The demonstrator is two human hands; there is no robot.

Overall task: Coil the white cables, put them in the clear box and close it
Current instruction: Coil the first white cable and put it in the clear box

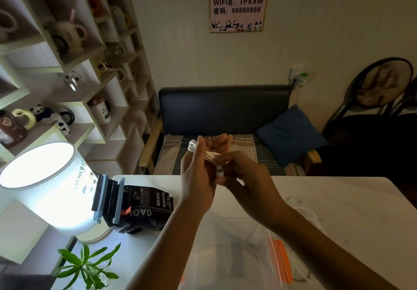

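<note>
I see my left hand (198,172) raised above the table (338,199), fingers upright and curled round loops of white cable (194,147). My right hand (243,177) pinches what looks like the cable's plug end beside it. The clear box (237,260) sits on the table below my forearms.

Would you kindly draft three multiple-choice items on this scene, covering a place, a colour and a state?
1. The black coffee bag lies:
A) beside the lit white lamp
B) on the sofa
C) in the clear box

2. The clear plastic box's latch is:
A) green
B) orange
C) black

3. The coiled white cable is:
A) in the box
B) flat on the table
C) held in the left hand, above the white table

Answers: 1 A, the bag touches the lamp's side. 2 B, orange strip at the box edge. 3 C, loops sit behind the thumb.
</note>
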